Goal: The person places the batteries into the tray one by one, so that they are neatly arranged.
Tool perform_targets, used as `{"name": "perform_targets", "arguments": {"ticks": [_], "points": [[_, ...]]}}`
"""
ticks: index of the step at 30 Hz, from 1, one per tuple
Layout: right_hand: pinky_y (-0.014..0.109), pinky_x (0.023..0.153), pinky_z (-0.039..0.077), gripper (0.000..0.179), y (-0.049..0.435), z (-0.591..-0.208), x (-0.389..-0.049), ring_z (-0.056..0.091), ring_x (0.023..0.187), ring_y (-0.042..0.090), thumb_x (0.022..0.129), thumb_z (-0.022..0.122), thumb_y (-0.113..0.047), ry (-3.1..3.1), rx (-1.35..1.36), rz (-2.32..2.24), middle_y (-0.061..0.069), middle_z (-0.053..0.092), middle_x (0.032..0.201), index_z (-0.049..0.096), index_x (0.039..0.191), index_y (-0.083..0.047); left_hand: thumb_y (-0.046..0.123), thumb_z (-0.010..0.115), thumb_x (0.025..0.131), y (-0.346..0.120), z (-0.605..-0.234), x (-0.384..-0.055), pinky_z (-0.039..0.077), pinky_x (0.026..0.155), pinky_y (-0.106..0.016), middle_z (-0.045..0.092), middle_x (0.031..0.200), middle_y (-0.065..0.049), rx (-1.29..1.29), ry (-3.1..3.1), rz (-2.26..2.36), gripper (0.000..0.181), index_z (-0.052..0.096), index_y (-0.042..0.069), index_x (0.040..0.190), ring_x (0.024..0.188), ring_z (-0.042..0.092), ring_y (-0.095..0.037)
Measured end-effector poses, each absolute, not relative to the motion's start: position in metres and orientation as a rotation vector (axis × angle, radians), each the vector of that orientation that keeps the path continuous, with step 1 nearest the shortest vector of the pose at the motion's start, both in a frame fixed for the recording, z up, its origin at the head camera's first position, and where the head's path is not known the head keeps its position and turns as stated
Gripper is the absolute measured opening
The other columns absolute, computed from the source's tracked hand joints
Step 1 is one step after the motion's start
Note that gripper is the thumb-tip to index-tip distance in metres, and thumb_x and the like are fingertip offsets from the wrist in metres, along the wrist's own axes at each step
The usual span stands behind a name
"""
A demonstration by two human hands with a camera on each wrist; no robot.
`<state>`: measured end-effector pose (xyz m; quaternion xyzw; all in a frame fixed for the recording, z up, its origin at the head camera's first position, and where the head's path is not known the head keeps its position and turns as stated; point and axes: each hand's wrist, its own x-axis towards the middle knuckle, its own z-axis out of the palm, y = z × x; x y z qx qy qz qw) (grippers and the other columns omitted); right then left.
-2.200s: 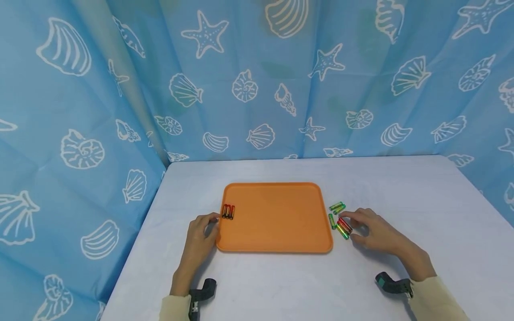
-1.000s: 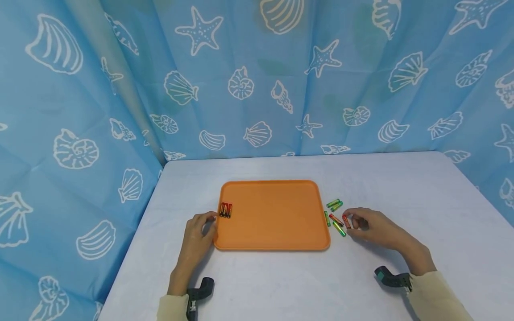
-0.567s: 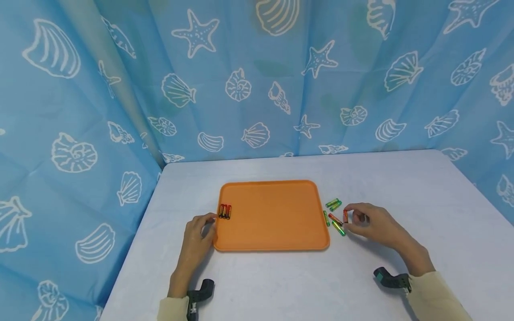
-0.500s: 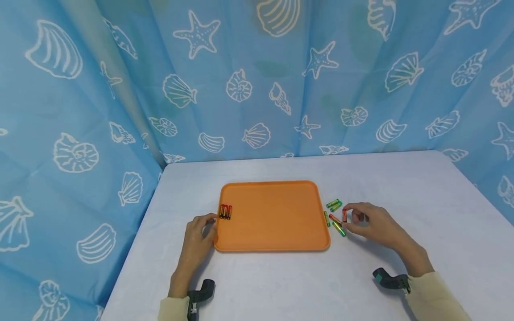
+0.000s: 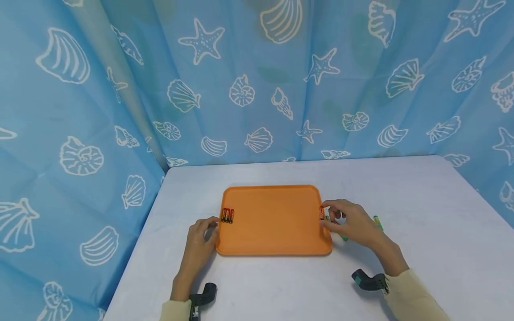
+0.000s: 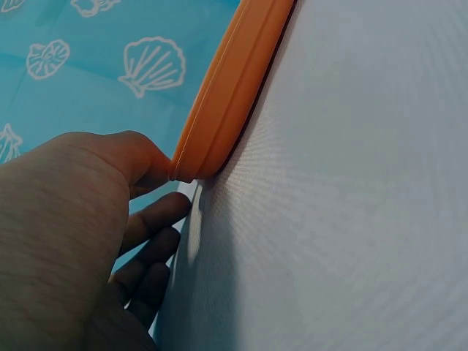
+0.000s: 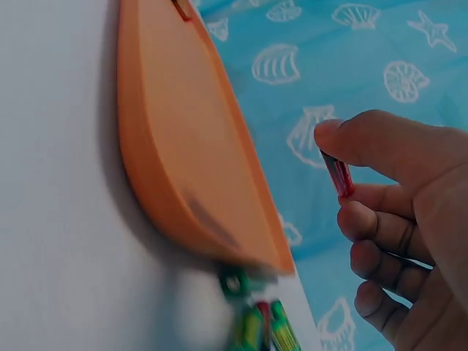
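Note:
My right hand (image 5: 353,223) pinches a red battery (image 5: 321,212) between thumb and fingertips, over the right rim of the orange tray (image 5: 277,223). The right wrist view shows this battery (image 7: 338,175) tilted, its ends at the thumb and fingertip, above the tray's level. On the tray's left side, several red-and-black batteries (image 5: 228,216) stand in a row. My left hand (image 5: 198,243) touches the left rim of the tray. Its thumb meets the edge in the left wrist view, and the other fingers (image 6: 157,252) are loosely bent beneath.
Loose batteries lie just right of the tray, partly hidden by my right hand, among them a green one (image 7: 285,325) and a red one (image 7: 265,314). Another green battery (image 5: 377,221) lies beyond the wrist. A white cloth covers the table (image 5: 277,285); a blue shell-print curtain (image 5: 257,89) hangs behind.
My right hand picked the red battery from the loose group and carried it left to the tray's right rim. A green battery now shows right of that hand. The left hand stays at the rim.

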<state>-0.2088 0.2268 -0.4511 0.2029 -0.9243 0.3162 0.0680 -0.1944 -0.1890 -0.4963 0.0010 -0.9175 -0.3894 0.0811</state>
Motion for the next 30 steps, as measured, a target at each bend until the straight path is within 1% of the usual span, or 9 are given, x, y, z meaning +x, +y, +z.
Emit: {"name": "perform_targets", "arguments": {"ticks": [5, 10, 17, 25, 30], "points": [[0.026, 0.061, 0.042, 0.043, 0.208, -0.452, -0.211, 0.051, 0.077, 0.021, 0.086, 0.081, -0.026, -2.801, 0.638, 1.011, -0.001, 0.053, 0.083, 0.066, 0.122, -0.007, 0.020, 0.061, 0.100, -0.187, -0.495, -0.194, 0.040, 0.106, -0.049, 0.058, 0.122, -0.004, 0.002, -2.743, -1.150, 0.031, 0.062, 0.013, 0.130, 0.124, 0.046, -0.025], [0.028, 0.065, 0.043, 0.040, 0.192, -0.455, -0.215, 0.050, 0.079, 0.017, 0.085, 0.081, -0.025, -2.786, 0.651, 1.034, -0.004, 0.052, 0.081, 0.067, 0.119, -0.008, 0.019, 0.061, 0.100, -0.188, -0.494, -0.194, 0.040, 0.106, -0.049, 0.058, 0.122, -0.004, -0.001, -2.746, -1.141, 0.030, 0.062, 0.013, 0.130, 0.124, 0.046, -0.025], [0.028, 0.068, 0.047, 0.042, 0.174, -0.458, -0.219, 0.050, 0.081, 0.014, 0.084, 0.082, -0.028, -2.780, 0.674, 0.991, -0.009, 0.053, 0.084, 0.068, 0.119, -0.010, 0.020, 0.062, 0.100, -0.188, -0.495, -0.194, 0.040, 0.106, -0.049, 0.058, 0.121, -0.003, 0.001, -2.746, -1.134, 0.030, 0.063, 0.014, 0.130, 0.124, 0.046, -0.025], [0.030, 0.070, 0.047, 0.039, 0.154, -0.459, -0.225, 0.051, 0.081, 0.014, 0.084, 0.082, -0.028, -2.744, 0.719, 1.028, -0.009, 0.053, 0.079, 0.068, 0.116, -0.010, 0.019, 0.063, 0.099, -0.187, -0.495, -0.194, 0.041, 0.106, -0.048, 0.058, 0.121, -0.003, -0.002, -2.737, -1.138, 0.030, 0.063, 0.015, 0.129, 0.123, 0.046, -0.025], [0.030, 0.073, 0.048, 0.040, 0.141, -0.462, -0.228, 0.051, 0.083, 0.013, 0.085, 0.082, -0.028, -2.731, 0.761, 1.033, -0.009, 0.054, 0.081, 0.068, 0.116, -0.009, 0.019, 0.063, 0.099, -0.188, -0.497, -0.195, 0.041, 0.105, -0.048, 0.058, 0.120, -0.003, 0.009, -2.731, -1.138, 0.030, 0.063, 0.015, 0.129, 0.123, 0.047, -0.025]]}}
